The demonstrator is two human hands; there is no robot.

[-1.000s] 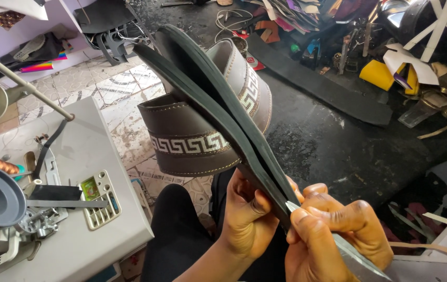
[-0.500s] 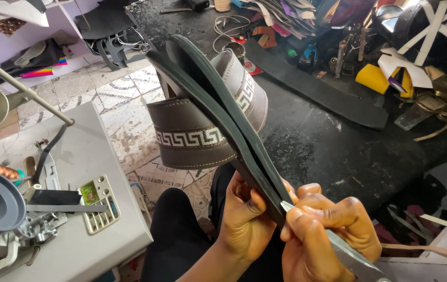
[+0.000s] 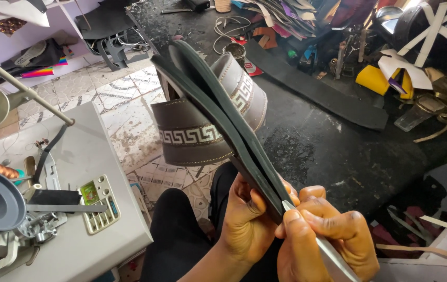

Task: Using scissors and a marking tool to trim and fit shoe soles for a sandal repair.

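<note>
I am watching the left hand [image 3: 247,224] clenching the near end of the dark sandal sole [image 3: 218,120], fingers wrapped round it, held upright over the lap, its patterned strap [image 3: 202,136] looping left. The right hand [image 3: 328,235] is gripping a thin blade [image 3: 333,256] at the sole's edge. Since a second ago the sole is tilting slightly nearer; trimming seems to be continuing beside the sewing machine [image 3: 35,209].
</note>
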